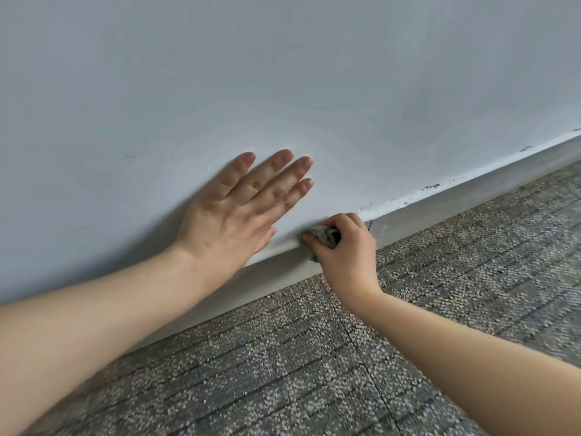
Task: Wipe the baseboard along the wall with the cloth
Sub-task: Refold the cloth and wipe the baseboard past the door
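Down at floor level, the right hand (345,250) has its fingers curled tight round a bunched grey cloth (321,235). The wad pokes out at the thumb side and presses onto the top lip of the grey baseboard (456,201). The left hand (235,212) lies flat on the pale wall (283,73) just to the left, fingers straight and spread, holding nothing. The heel of its palm sits close above the board, a brace by the look of it.

Where's the work relative to the grip? The baseboard runs as a long strip from the near left, under both hands, off to the far right. Its lower edge meets the speckled carpet (314,372). The cloth touches it only at the upper edge, right where board meets wall. The face below the knuckles looks uncovered by cloth.

To do this step well, I'd say pinch the wad firmly so it doesn't unroll and bear into the ledge where dust would sit. Draw along the strip in one long line rather than dabbing. Then take a lower pass for the face, down to the carpet line.

Watch the stretch to the right: chipped paint (430,186) dots the wall just above the board, and a hard scrub could well lift more flakes. Lighter pressure seems wise there. Which stretch is already clean, I can't tell.
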